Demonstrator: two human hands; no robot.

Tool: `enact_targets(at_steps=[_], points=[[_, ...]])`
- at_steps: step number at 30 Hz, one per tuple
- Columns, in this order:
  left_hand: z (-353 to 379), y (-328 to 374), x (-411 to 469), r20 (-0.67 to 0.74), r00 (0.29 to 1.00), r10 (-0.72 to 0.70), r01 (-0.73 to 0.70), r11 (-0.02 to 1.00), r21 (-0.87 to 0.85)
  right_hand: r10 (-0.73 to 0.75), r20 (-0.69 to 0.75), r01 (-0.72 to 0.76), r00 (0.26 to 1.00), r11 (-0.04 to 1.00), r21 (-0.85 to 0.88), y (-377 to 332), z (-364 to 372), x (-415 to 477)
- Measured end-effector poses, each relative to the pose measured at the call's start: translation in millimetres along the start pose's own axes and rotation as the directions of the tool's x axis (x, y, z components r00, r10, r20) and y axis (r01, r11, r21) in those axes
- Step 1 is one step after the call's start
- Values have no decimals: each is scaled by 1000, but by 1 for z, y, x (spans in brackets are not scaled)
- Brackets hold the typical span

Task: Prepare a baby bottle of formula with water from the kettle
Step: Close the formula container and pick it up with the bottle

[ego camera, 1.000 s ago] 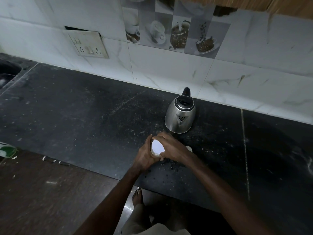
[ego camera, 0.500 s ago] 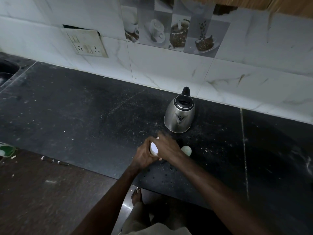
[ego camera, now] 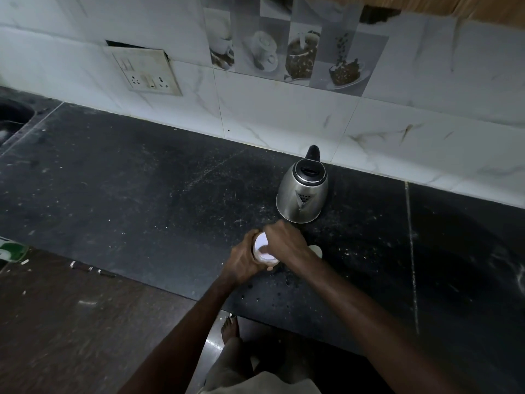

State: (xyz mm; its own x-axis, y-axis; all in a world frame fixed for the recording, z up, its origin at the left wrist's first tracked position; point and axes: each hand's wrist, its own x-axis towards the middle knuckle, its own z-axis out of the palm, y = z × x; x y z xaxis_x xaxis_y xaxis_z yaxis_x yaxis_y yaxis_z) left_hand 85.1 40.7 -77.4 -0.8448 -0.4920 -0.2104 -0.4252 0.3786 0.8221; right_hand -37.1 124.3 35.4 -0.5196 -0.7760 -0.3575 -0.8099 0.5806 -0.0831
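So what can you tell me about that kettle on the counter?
The kettle is squat, shiny steel, with a black lid and a black handle toward the tiled wall. Its triangular spout, with small strainer holes, faces the person. It stands upright on the dark counter, lid shut, and nothing touches it.

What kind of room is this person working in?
Most likely a home kitchen: a dark stone countertop carries a stainless steel electric kettle, and decorative wall tiles picturing coffee cups run above it.
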Motion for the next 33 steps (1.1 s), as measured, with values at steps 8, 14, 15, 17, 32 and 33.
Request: enact_targets(at_steps=[8, 14, 15, 17, 32, 33], points=[[1, 0, -2, 19, 1000, -6, 7, 999, -52, -70, 138, 77, 988, 996, -44, -1, 12, -5], [2, -1, -1, -10, 1000, 21, -21, 1000, -8, -47, -11, 43, 999, 976, -214, -8, 25, -11], [1, -1, 0, -5, 1000, 19, -19, 1000, -5, -30, -6, 28, 1000, 973, -228, -9, 23, -12], [1, -1, 0, 3, 1000, 23, -23, 1000, -3, -10, -12, 7, 1000, 977, -212, -11, 20, -12], [7, 30, 38, -190, 981, -46, 23, 993, -117, 286, -265, -166, 921, 903, 396, 26, 30, -98], [8, 32, 44, -192, 980, -47, 27, 994, -105, 319, -272, -182, 908, 885, 430, 30, 30, -103]])
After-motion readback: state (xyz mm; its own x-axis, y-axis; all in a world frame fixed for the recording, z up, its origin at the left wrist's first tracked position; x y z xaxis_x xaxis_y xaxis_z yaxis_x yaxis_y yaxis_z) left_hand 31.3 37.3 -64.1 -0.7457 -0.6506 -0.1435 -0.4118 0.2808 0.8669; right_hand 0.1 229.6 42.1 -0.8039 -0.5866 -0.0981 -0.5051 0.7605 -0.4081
